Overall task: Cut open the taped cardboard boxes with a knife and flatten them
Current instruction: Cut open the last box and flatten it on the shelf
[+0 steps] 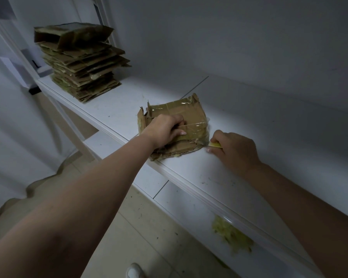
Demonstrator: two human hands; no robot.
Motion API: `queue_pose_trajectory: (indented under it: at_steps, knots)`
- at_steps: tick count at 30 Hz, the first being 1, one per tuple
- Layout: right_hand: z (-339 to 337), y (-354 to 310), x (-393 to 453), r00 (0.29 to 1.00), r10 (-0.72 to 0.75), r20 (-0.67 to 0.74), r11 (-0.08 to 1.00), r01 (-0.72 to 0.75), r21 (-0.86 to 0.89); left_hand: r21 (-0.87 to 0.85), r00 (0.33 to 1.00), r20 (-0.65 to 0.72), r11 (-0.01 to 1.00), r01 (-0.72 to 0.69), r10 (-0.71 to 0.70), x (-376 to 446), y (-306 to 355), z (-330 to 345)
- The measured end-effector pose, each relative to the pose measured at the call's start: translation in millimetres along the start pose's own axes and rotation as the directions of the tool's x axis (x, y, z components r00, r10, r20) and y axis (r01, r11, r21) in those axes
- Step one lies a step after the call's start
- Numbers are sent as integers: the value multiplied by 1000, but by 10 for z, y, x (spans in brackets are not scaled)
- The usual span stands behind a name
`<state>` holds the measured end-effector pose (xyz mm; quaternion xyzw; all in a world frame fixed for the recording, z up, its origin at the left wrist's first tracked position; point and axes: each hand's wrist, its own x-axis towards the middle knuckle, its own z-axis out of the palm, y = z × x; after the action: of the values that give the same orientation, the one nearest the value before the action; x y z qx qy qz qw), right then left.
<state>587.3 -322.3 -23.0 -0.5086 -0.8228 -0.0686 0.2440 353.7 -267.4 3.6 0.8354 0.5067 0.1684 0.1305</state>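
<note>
Spanning the scene from far left to near right, a white shelf [219, 173] carries a tall stack of flattened cardboard [82, 63] at its far left end. Near the middle, close to the front edge, lies a taped cardboard box [181, 113], crushed low with torn flaps. The left hand [165, 129] presses down on it, fingers curled into its top. Just right of the box, the right hand [233, 149] grips a yellow-handled knife [215, 145] at its near right corner.

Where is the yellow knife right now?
In the head view, the yellow knife is in the right hand, on the white shelf, with its tip at the right edge of the taped cardboard box that the left hand holds.
</note>
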Motion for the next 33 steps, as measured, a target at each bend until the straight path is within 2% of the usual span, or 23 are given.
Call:
queue_pose_trajectory:
  at_steps: [4, 12, 18, 21, 24, 28, 31, 33]
  knots:
    - [34, 22, 89, 1000, -25, 5, 1000, 25, -9, -25, 1000, 9, 1000, -17, 17, -1, -6, -3]
    - [49, 29, 242, 992, -124, -20, 975, 118, -186, -32, 1000, -7, 999, -31, 30, 0, -47, 13]
    - [12, 196, 307, 988, -154, 8, 969, 152, -195, -53, 996, -27, 995, -81, 79, -8, -40, 30]
    - [4, 246, 302, 993, -116, 37, 976, 121, -183, -50, 997, -27, 996, -70, 69, -5, -40, 33]
    - [-102, 333, 238, 991, 7, 137, 982, 19, -189, -51, 998, -30, 997, -54, 53, -1, -74, 41]
    - [-203, 388, 69, 992, 108, 72, 993, -105, -49, -61, 999, -17, 997, -44, 43, 50, -100, 63]
    - [-90, 168, 45, 994, -78, -80, 996, 81, 29, -76, 999, -8, 996, -40, 40, 77, -90, 68]
    - [-18, -6, 80, 976, -195, -100, 979, 201, 46, -86, 999, -12, 996, -34, 33, 77, -86, 55]
